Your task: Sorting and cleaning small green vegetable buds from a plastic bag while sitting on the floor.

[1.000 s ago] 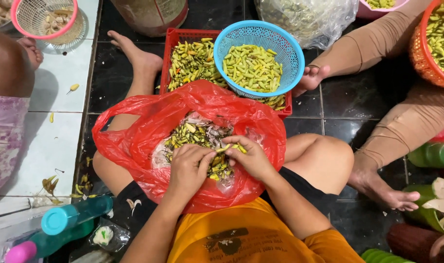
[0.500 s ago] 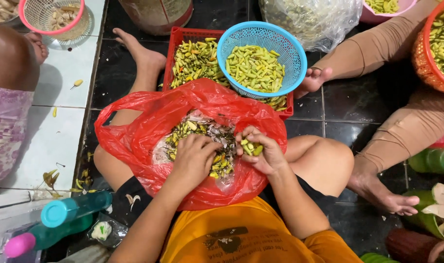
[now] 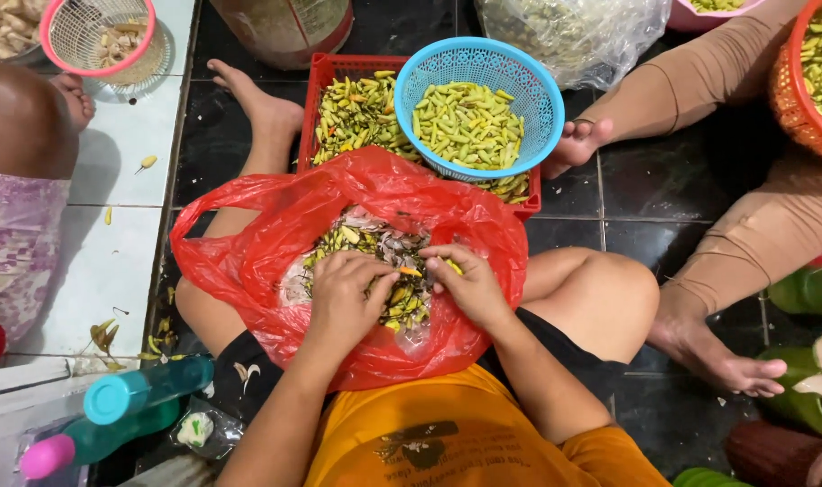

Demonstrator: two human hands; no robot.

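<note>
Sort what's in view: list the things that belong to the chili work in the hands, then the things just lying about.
In the job:
left hand and right hand, together on one small chili
red plastic bag of chilies on the lap
blue basket of chilies
red crate

Lying about:
teal bottles
pink basket
clear plastic bag

A red plastic bag (image 3: pixel 275 243) lies open in the seated person's lap, holding yellow-green chillies. A clear plastic bag (image 3: pixel 578 32), bulging and tied, stands on the black floor tiles at the top edge. Two teal bottles (image 3: pixel 149 397), one teal-capped, one pink-capped, lie at the lower left corner.
</note>
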